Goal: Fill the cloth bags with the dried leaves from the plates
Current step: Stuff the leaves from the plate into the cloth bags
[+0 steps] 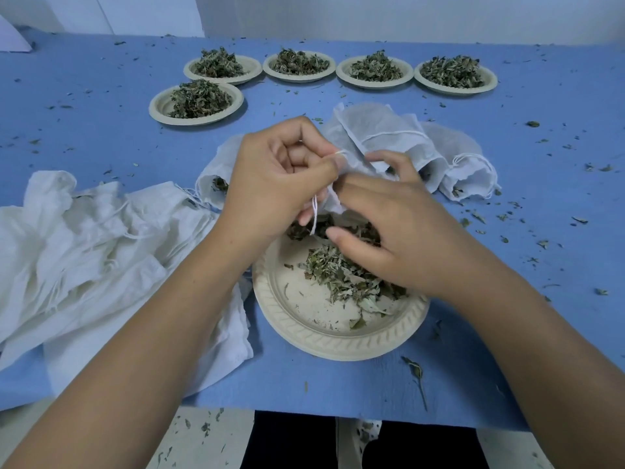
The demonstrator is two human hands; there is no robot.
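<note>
A cream paper plate (304, 330) in front of me holds a thin heap of dried leaves (341, 275). Above its far rim my left hand (270, 187) pinches the white drawstring (314, 211) of a small cloth bag (333, 201) that hangs between my hands. My right hand (399, 231) holds the bag's other side, fingers curled over the leaves; the bag's mouth is mostly hidden by my hands.
Several plates heaped with dried leaves (196, 101) stand in a row at the back. A pile of empty white bags (84, 238) lies at the left; more bags (406, 140) lie behind my hands. Leaf crumbs litter the blue table (541, 198).
</note>
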